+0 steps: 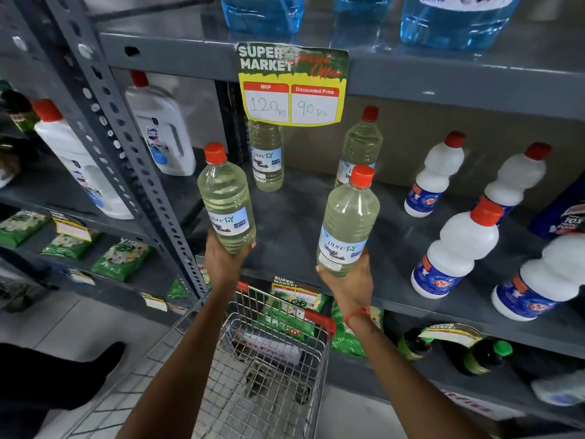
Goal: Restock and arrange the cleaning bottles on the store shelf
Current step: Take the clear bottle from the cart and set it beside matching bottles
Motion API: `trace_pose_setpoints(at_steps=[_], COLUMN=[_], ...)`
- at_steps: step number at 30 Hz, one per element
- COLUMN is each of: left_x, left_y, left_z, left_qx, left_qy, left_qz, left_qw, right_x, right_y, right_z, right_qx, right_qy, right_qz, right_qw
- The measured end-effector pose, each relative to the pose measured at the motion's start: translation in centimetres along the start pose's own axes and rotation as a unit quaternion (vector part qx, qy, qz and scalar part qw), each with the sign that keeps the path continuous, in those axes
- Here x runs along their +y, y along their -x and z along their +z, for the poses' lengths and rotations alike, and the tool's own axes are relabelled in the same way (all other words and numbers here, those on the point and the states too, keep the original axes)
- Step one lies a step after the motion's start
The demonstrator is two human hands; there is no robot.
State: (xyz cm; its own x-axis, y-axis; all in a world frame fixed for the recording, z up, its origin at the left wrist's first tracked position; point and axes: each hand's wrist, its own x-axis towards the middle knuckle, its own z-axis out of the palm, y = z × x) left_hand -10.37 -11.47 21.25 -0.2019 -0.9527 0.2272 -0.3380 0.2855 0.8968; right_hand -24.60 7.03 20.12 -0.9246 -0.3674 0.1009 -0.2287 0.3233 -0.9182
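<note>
My left hand [223, 263] grips the base of a clear bottle of pale yellow liquid with a red cap [226, 198], held upright at the front edge of the grey metal shelf [285, 223]. In my right hand [349, 285] is a second bottle of the same kind [348, 221], also held from below over the shelf front. Two matching bottles stand further back on the shelf, one behind the price sign [266, 155] and one to its right [361, 147].
Several white bottles with red caps [456, 248] stand on the shelf's right side. A yellow price sign [292, 87] hangs from the shelf above, where blue liquid bottles [456, 23] stand. A wire shopping cart [269, 353] is below my arms. White jugs [161, 131] fill the left bay.
</note>
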Motion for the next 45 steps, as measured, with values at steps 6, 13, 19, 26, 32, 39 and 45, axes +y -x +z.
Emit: trace_pose_setpoints(at_steps=[6,13,19,26,32,39,45], left_x=[-0.8,-0.6,-0.6,-0.9,-0.6,3.6,10.9], left_y=[-0.5,-0.5,-0.7,-1.0,-0.8,4.4,15.1], left_z=[0.0,-0.1,-0.4,-0.6,-0.7,0.1,4.7], left_qx=[0.015,0.000,-0.005,-0.019,-0.041,-0.022,-0.046], left_qy=[-0.011,-0.010,0.006,0.004,0.013,-0.056,-0.005], left_qz=[-0.013,-0.021,-0.027,-0.031,-0.029,0.011,0.198], left_qw=[1.000,1.000,1.000,0.999,0.999,0.998,0.979], right_x=[0.0,-0.3,-0.6,-1.0,-1.0,-2.6,-3.4], right_y=[-0.1,0.1,0.2,0.3,0.3,2.0,4.2], right_z=[0.1,0.1,0.1,-0.1,-0.2,-2.3,-8.7], right_qx=[0.010,0.011,0.002,0.003,-0.006,-0.021,0.077], right_qy=[0.001,-0.036,-0.055,-0.057,-0.038,-0.016,-0.014], right_qz=[0.011,-0.001,0.007,-0.003,0.008,-0.034,-0.192], right_qw=[1.000,0.999,0.998,0.998,0.999,0.999,0.978])
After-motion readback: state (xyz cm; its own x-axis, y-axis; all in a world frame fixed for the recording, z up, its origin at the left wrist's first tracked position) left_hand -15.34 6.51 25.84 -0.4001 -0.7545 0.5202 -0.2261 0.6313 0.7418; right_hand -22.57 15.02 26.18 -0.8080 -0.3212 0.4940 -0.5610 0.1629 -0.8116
